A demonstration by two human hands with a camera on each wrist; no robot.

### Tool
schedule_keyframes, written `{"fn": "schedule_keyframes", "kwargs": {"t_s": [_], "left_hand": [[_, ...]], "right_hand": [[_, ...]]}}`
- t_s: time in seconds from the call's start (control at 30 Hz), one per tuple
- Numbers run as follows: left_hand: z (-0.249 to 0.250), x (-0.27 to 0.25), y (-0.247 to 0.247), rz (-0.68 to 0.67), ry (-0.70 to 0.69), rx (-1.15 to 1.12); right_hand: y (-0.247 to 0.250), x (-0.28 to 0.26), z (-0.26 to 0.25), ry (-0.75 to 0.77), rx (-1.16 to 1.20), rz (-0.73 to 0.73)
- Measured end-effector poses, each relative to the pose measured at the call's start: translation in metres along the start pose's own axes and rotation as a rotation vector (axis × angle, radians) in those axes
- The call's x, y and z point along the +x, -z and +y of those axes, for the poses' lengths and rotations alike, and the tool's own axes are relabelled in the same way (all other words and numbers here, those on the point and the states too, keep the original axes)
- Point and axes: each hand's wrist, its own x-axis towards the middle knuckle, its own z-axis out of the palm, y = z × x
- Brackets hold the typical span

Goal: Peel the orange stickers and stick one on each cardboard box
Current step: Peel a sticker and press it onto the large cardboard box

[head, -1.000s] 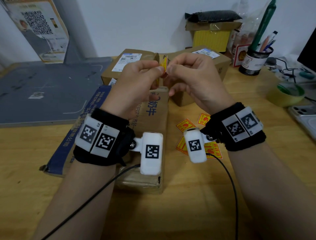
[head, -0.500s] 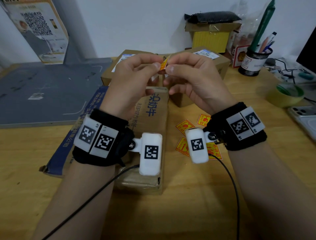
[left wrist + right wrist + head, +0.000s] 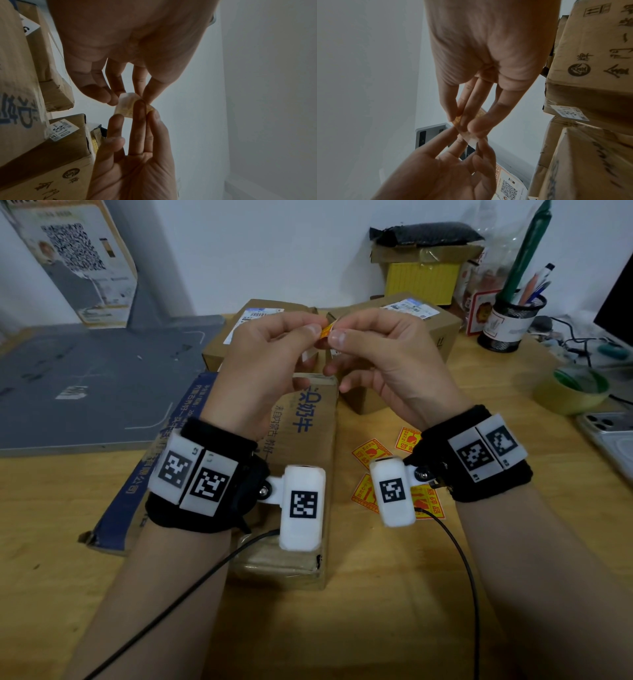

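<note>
Both hands are raised over the boxes and pinch one small orange sticker (image 3: pixel 325 332) between thumbs and forefingers. My left hand (image 3: pixel 310 332) holds its left edge and my right hand (image 3: pixel 339 337) its right edge. In the left wrist view the sticker (image 3: pixel 126 108) shows its pale backing. In the right wrist view the orange part (image 3: pixel 458 120) sits under my right fingers, and the left fingers pinch the white backing (image 3: pixel 471 140). A long cardboard box (image 3: pixel 308 440) lies below the hands. Two more boxes (image 3: pixel 260 313) (image 3: pixel 442 330) stand behind. Loose orange stickers (image 3: pixel 371 453) lie on the table.
A flattened blue box (image 3: pixel 154 474) lies left of the long box, with a grey mat (image 3: pixel 85 381) beyond it. To the right are a mesh pen holder (image 3: pixel 513 320), a tape roll (image 3: pixel 568 392) and a phone (image 3: pixel 613 436). A yellow box (image 3: pixel 421 282) stands at the wall.
The sticker has turned from standing upright between the fingertips to lying tilted. Both hands stay close together and have sunk slightly.
</note>
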Motion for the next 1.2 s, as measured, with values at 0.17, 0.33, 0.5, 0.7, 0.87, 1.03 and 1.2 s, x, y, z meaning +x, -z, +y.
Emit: {"fn": "schedule_keyframes", "kwargs": {"t_s": [0.17,0.33,0.5,0.7,0.87,1.03,1.2], "left_hand": [[-0.0008,0.0002,-0.0007,0.005,-0.001,0.004],[-0.0003,-0.0002,-0.0010,0.015,0.001,0.018],[-0.0012,-0.0005,-0.0007,0.005,-0.003,0.036],[-0.0001,-0.0013,-0.0023,-0.012,0.020,0.043],[0.0013,-0.0029,-0.0019,-0.007,0.053,0.080],[0.0019,-0.0051,-0.0028,-0.007,0.041,0.129],[0.0012,-0.0028,-0.0020,0.006,0.062,0.130]], "right_hand": [[0.0005,0.0003,0.0012,0.006,-0.030,-0.001],[-0.0006,0.0005,0.0003,0.006,-0.054,0.004],[-0.0013,0.0013,0.0012,0.022,-0.062,0.005],[-0.0001,0.0007,0.0004,0.045,-0.100,0.007],[-0.0001,0.0012,0.0014,0.055,-0.175,0.027],[0.0004,0.0013,0.0014,0.051,-0.205,0.018],[-0.0009,0.0014,0.0011,0.025,-0.191,0.019]]}}
